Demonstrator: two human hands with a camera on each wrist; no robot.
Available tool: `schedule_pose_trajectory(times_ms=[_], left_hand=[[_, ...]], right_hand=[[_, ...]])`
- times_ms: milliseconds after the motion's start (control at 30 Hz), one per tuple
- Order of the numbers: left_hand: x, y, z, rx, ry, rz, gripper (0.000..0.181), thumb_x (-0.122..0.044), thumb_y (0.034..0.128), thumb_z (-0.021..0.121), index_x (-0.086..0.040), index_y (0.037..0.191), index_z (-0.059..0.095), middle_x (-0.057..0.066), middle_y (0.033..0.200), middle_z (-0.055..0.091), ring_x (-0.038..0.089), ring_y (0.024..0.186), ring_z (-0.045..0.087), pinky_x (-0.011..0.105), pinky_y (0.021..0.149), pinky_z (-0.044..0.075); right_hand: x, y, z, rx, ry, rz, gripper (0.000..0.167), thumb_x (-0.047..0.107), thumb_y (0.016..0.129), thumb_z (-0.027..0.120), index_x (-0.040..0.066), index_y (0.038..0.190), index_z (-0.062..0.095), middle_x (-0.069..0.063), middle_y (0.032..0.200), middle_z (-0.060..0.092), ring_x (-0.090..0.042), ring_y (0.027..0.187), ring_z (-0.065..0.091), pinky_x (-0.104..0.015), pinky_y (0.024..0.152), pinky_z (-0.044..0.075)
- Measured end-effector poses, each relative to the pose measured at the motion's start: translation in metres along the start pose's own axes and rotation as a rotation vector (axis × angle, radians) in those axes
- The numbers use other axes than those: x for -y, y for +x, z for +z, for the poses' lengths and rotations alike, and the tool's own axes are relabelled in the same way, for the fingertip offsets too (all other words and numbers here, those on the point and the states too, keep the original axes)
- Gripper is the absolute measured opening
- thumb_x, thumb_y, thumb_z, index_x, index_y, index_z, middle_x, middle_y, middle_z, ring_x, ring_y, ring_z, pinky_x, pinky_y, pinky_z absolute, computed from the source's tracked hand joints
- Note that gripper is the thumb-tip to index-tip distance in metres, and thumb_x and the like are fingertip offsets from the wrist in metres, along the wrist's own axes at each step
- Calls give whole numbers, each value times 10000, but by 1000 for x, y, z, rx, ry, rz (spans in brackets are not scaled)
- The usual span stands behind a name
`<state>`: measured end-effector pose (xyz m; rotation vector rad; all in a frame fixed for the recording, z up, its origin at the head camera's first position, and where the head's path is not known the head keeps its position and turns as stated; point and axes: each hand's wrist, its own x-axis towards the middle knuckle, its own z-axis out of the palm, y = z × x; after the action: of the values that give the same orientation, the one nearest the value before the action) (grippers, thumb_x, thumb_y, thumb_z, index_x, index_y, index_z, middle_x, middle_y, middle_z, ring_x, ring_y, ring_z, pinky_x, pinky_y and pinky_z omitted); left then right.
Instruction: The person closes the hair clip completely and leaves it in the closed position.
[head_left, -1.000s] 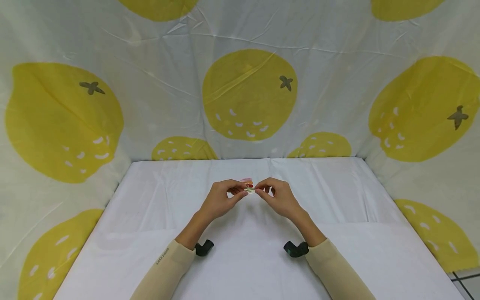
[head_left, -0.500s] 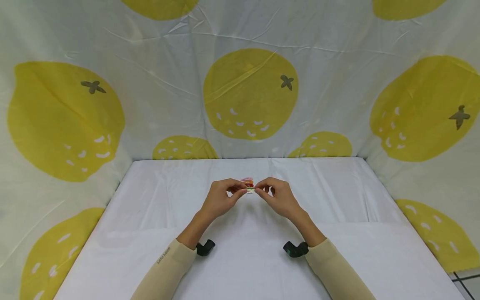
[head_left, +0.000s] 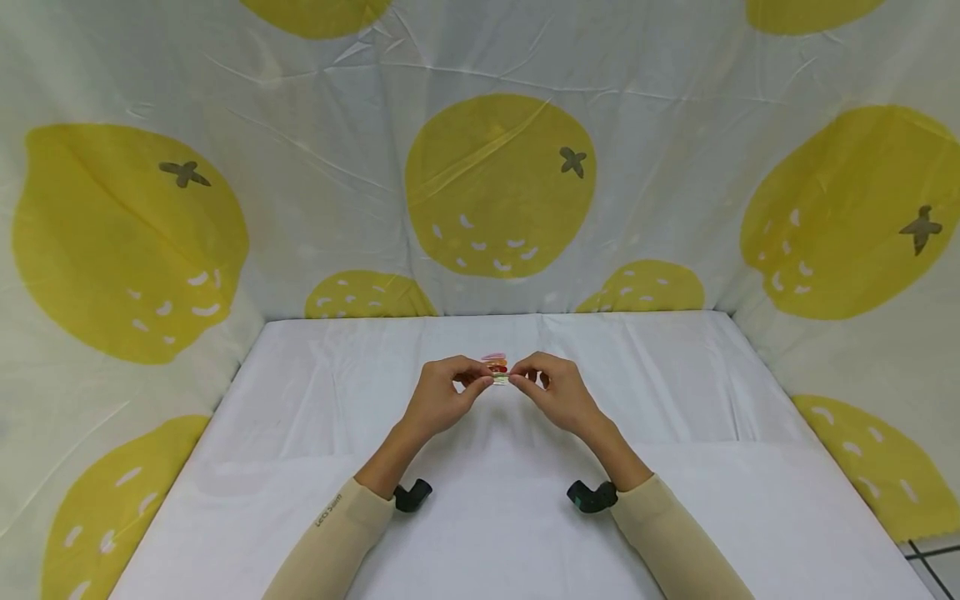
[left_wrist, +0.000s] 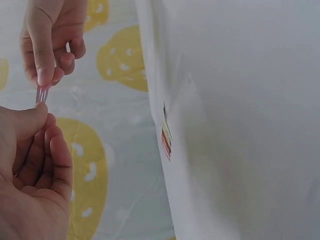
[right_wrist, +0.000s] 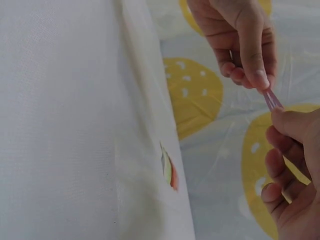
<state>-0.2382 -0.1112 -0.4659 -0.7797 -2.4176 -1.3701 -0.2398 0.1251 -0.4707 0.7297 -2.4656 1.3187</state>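
Both hands hold one small slotted hair clip [left_wrist: 42,93] between them, stretched from one hand's fingertips to the other's. It looks pinkish purple in the wrist views. My left hand [head_left: 448,392] pinches one end with thumb and forefinger. On the opposite end, the thumb and forefinger of my right hand [head_left: 553,390] pinch too. Several thin coloured pieces [head_left: 495,362], pink, orange and red among them, lie in a row on the table just beyond the hands. In the right wrist view these coloured pieces [right_wrist: 169,167] are seen edge-on; fingers partly cover them in the head view.
A white cloth covers the table [head_left: 495,517]. Behind and on both sides hangs a pale curtain [head_left: 660,192] printed with yellow lemons. Dark wrist cameras [head_left: 592,497] stick inward from both cuffs.
Both hands stay almost in place, still pinching the hair clip, with only a very slight shift of the clip between the fingertips. The row beyond them looks unmoved.
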Motion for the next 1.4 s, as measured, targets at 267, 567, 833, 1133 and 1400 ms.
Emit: schedule_pose_trajectory(times_ms=[267,567,833,1133,1400], left_hand=[[-1,1,-1,22,-10,-19,53,-185,939,775,-142,971,772,-38,903,759,88,766,654,312,657,558],[0,2,-2,55,-28,-55,50,-202,941,771,-164,974,775,-62,907,748,94,785,650,318,700,569],[1,3,-5,70,-48,-55,49,-205,939,773,-167,971,773,-64,896,745,104,788,649,257,715,557],[0,2,-7,110,-64,-78,34,-189,939,773,-181,972,772,-63,907,744,122,813,652,269,755,565],[2,3,-7,131,-79,-70,52,-221,944,765,-177,971,768,-57,916,742,124,823,652,266,777,575]], right_hand=[[0,0,0,13,75,34,58,275,958,750,223,979,766,86,859,711,-118,729,546,-237,637,442],[0,0,0,34,123,57,56,256,966,740,210,990,763,67,870,719,-133,757,551,-263,659,456],[0,0,1,53,134,55,83,253,980,723,182,1001,761,54,895,733,-123,762,595,-290,677,527],[0,0,0,70,157,66,88,242,980,722,164,999,758,31,898,731,-140,771,602,-316,686,537],[-2,-1,0,105,211,62,62,191,987,710,147,1009,747,2,856,690,-125,719,580,-256,614,483]])
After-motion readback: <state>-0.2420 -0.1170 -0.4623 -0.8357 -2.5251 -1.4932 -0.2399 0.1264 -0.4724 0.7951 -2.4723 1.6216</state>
